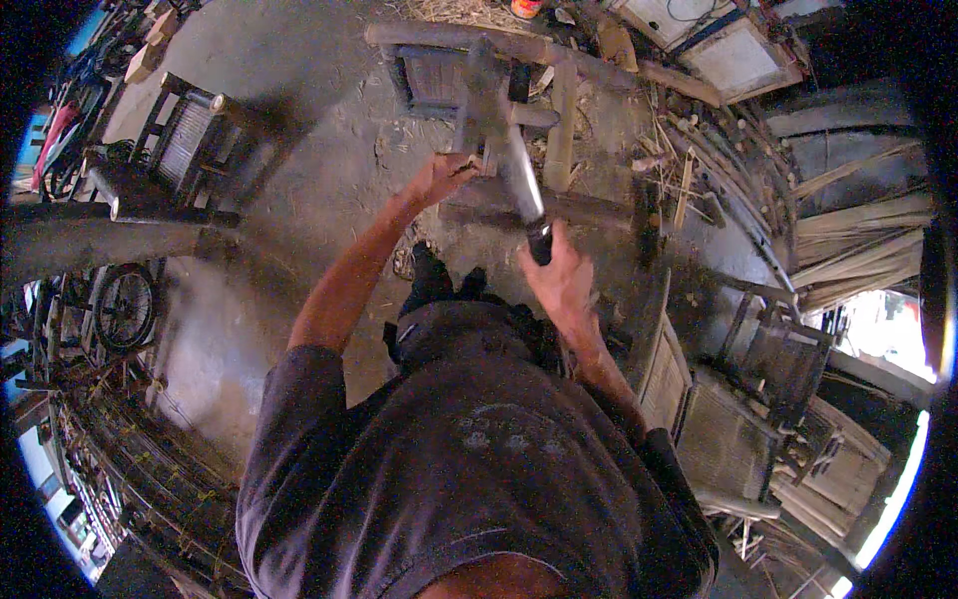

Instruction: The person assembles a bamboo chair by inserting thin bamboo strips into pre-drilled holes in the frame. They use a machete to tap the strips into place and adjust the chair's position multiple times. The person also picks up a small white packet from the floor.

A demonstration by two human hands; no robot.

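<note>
My right hand [562, 283] is closed around the dark handle of a long knife [524, 180]. Its shiny blade points away from me, and the far part is smeared by motion. To the left of the blade, my left hand [446, 180] has its fingers curled together. Its fingertips lie against the lower end of a blurred greyish upright piece [477, 95], and what they grip is unclear. Just beyond both hands stands a bamboo frame [439, 36] with a thick round pole across its top. A pale bamboo upright [561, 125] stands to the right of the blade.
At the left stands a bamboo chair [185, 140], with a bicycle wheel [125, 304] nearer me. Slatted bamboo panels [728, 424] lean close by at the right. Long bamboo strips [863, 240] are heaped farther right, and shavings [449, 12] litter the far floor.
</note>
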